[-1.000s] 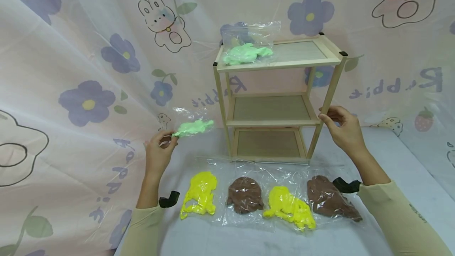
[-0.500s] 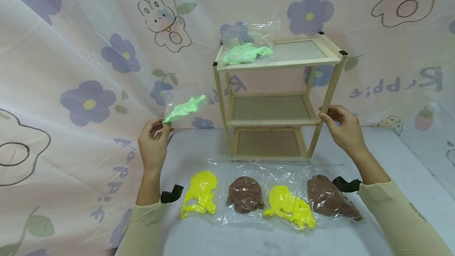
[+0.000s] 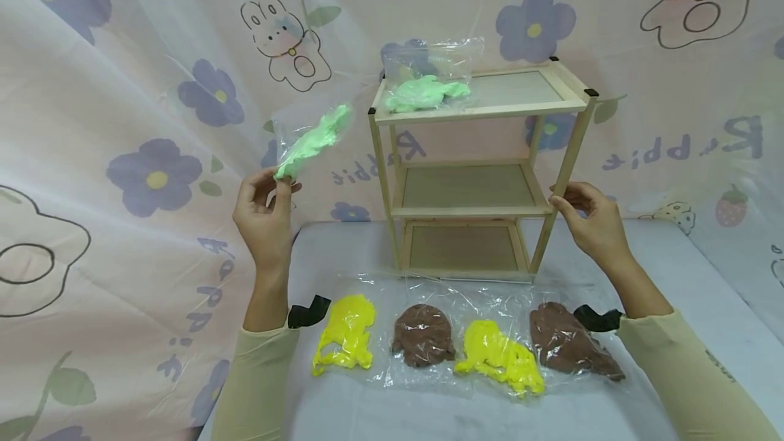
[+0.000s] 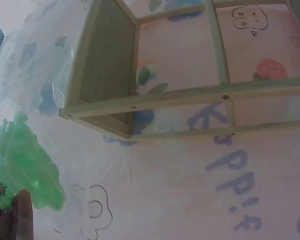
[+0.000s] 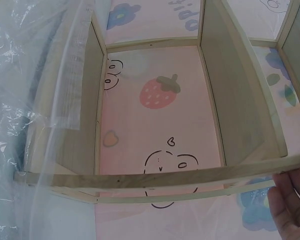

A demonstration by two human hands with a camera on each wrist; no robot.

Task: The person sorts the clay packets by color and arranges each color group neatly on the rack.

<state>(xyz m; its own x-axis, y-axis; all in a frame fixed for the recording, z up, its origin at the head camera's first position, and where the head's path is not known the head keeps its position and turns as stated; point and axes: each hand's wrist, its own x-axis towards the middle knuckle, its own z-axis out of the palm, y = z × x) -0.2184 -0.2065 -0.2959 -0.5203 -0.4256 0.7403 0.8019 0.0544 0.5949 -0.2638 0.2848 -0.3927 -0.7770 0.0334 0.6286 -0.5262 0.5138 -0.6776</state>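
Note:
In the head view my left hand [image 3: 266, 213] pinches the lower corner of a clear zip bag of light green clay [image 3: 315, 141], held up in the air left of the wooden shelf [image 3: 471, 211]. The same green clay [image 4: 27, 165] shows at the left edge of the left wrist view, gripped between thumb and fingers. My right hand [image 3: 591, 223] holds the shelf's front right post at the middle tier, thumb in front. A second bag of green clay [image 3: 425, 94] rests on the left part of the top tier.
Along the table in front of the shelf lie bags of yellow clay [image 3: 346, 332], brown clay [image 3: 422, 335], more yellow clay [image 3: 499, 359] and more brown clay [image 3: 569, 342]. A printed curtain [image 3: 153, 257] hangs behind and to the left.
My left hand has risen with the green clay bag, from beside the middle tier to nearly the top tier's height, and the bag has tilted steeper. The right hand has stayed on the post.

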